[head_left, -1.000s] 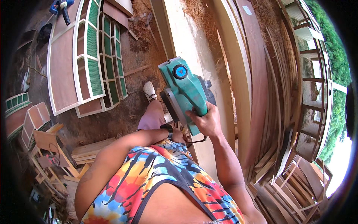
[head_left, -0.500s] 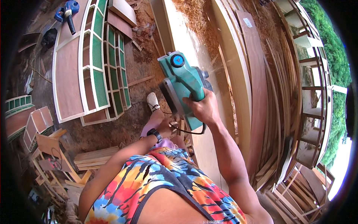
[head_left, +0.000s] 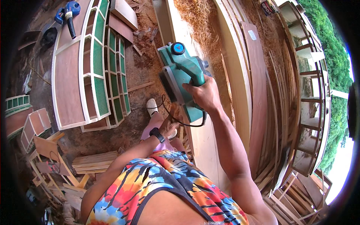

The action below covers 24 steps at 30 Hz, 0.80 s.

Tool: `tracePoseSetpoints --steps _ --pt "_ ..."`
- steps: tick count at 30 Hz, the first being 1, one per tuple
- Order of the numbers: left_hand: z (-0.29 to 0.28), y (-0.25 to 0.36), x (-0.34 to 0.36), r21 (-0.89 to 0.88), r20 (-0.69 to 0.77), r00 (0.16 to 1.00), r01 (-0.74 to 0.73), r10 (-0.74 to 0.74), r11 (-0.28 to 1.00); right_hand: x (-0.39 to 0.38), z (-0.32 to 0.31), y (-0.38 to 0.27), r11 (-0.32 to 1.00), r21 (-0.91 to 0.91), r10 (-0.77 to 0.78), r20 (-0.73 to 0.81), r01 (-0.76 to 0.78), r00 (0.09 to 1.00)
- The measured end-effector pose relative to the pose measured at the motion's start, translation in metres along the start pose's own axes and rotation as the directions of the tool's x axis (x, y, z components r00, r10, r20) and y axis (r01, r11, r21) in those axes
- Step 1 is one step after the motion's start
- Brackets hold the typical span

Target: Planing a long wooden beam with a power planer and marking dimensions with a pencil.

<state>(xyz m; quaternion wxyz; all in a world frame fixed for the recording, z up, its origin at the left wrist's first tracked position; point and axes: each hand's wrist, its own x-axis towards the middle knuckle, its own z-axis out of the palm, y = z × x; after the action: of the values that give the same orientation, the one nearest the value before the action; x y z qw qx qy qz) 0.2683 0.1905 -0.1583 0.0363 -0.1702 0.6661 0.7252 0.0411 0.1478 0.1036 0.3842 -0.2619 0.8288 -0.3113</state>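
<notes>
A green electric planer point(head_left: 183, 75) rests on a long pale wooden board point(head_left: 204, 150). My right hand point(head_left: 204, 93) is wrapped round its rear handle. From the planer's back end a black power cord point(head_left: 187, 125) curves over to my left hand point(head_left: 170, 125), which is low beside the board's left edge. The cord runs through the fingers of that hand, which look closed on it, though they are partly hidden in shadow. A black watch sits on my left wrist.
Framed panels with green mesh point(head_left: 98, 60) stand on the left, with a blue blower point(head_left: 69, 17) on top. Wood shavings point(head_left: 198, 18) lie beyond the planer. More boards point(head_left: 258, 93) lie along the right. Stacked lumber point(head_left: 93, 161) sits at lower left.
The planer and my right hand have shifted slightly away from me along the board. My left hand has risen a little, and the cord's loop now stands higher beside it.
</notes>
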Motion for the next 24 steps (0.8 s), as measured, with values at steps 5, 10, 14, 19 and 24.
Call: tracePoseSetpoints --steps 5,10,14,19,24 --pt "-0.005 0.066 0.014 -0.591 0.016 1.0 0.001 0.011 0.807 0.027 0.001 -0.011 0.994 0.032 -0.1 -0.061 0.102 0.993" --pt "-0.005 0.1 0.032 -0.284 -0.176 0.983 -0.005 -0.047 0.959 0.054 -0.002 -0.024 1.0 -0.007 -0.028 -0.024 0.028 0.999" --pt "-0.006 0.103 0.048 -0.331 -0.221 0.974 -0.13 0.057 0.934 0.082 -0.009 -0.039 0.998 0.049 -0.035 -0.003 0.035 0.999" --pt "-0.009 0.1 0.046 -0.277 -0.159 0.986 0.009 -0.055 0.961 0.118 -0.008 -0.055 0.99 0.095 -0.106 -0.033 0.109 0.994" --pt "-0.01 0.093 0.044 -0.168 -0.095 0.968 0.214 -0.232 0.962 0.153 -0.01 -0.073 0.982 0.152 -0.106 -0.06 0.114 0.993"
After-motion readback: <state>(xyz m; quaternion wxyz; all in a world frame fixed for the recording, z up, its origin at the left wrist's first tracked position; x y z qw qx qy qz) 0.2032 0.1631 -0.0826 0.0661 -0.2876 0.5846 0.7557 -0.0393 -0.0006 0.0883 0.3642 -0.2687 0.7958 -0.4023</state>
